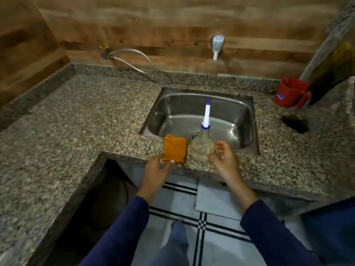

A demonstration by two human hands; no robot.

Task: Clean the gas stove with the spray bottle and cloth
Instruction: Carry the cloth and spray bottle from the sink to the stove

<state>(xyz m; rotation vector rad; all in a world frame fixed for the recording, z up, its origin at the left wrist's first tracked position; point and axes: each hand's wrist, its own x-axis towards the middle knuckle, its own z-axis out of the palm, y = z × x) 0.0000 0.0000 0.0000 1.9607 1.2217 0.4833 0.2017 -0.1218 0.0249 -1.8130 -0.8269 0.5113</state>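
The spray bottle [203, 144] stands upright on the bench's [96, 112] front edge, by the sink [172, 112], its nozzle pointing away towards the wall. The right hand [223, 160] has its fingers apart beside the bottle. The left hand's [156, 170] relaxed fingers touch the folded orange cloth [175, 148].

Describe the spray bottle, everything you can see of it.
The spray bottle stands upright on the granite counter, on the strip before the sink, just right of the folded orange cloth. Clear rounded plastic body, blue collar, long white spray head with a blue tip. The right hand cups toward its base; contact cannot be told.
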